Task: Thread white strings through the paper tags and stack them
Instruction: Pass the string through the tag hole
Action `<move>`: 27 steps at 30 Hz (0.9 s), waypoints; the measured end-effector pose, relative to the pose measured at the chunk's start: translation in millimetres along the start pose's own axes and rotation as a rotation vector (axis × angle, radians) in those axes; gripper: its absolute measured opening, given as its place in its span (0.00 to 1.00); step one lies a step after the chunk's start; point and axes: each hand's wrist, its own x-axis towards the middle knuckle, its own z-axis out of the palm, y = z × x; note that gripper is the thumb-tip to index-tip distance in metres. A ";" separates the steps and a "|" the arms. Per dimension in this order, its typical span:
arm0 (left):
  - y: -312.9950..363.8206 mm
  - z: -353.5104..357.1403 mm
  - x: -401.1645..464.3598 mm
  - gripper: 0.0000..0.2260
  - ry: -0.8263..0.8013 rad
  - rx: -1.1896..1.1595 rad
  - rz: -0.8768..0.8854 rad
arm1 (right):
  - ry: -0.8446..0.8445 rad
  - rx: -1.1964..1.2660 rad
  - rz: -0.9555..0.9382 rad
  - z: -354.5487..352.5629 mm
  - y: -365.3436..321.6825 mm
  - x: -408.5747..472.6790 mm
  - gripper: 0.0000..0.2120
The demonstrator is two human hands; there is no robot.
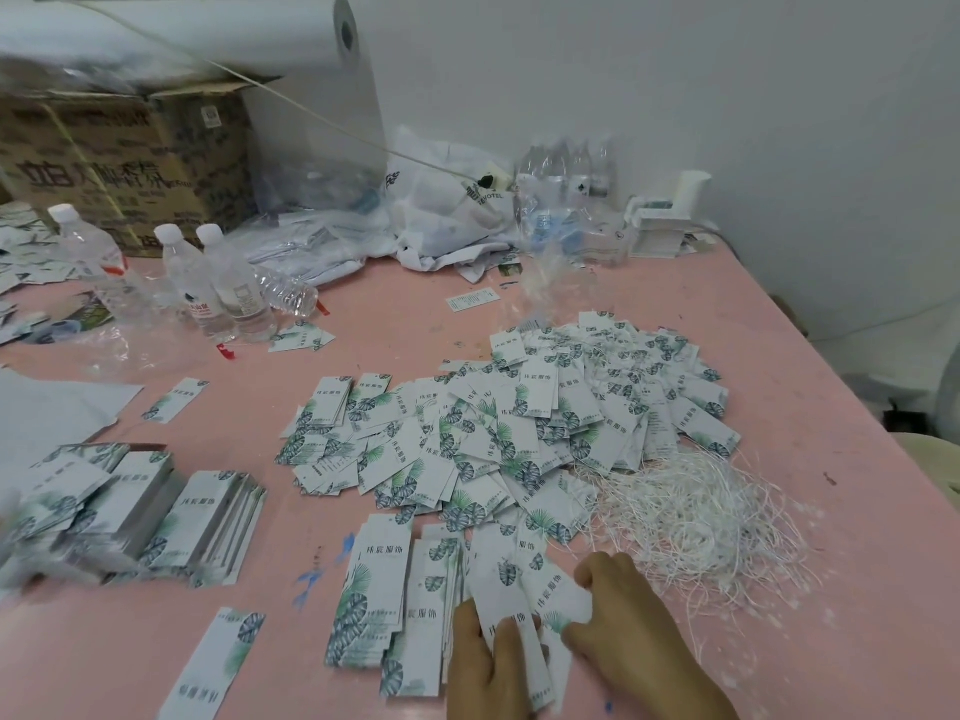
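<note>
Leaf-printed paper tags (483, 439) heaped mid-table; tangled white strings (691, 517) just right, touching heap.

Pink tabletop (395, 324), scuffed and speckled with blue marks left of the fingers. White wall (675, 85) far beyond the fingers, meeting a second white wall at a corner up and to the right. Cardboard box (124, 168) far up-left against the wall, a white roll (218, 39) lying on top. Even, soft light.
</note>
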 end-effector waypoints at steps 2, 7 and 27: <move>4.3 3.8 -2.4 0.15 0.015 0.063 0.053 | 0.018 0.009 -0.013 -1.1 -1.9 -0.6 0.18; 0.9 -10.1 5.0 0.10 -0.072 0.083 -0.001 | 0.075 0.009 -0.041 -2.4 -3.4 -6.2 0.15; 7.0 2.2 12.9 0.10 -0.076 -0.065 -0.123 | 0.186 1.012 0.110 7.9 1.3 -42.3 0.07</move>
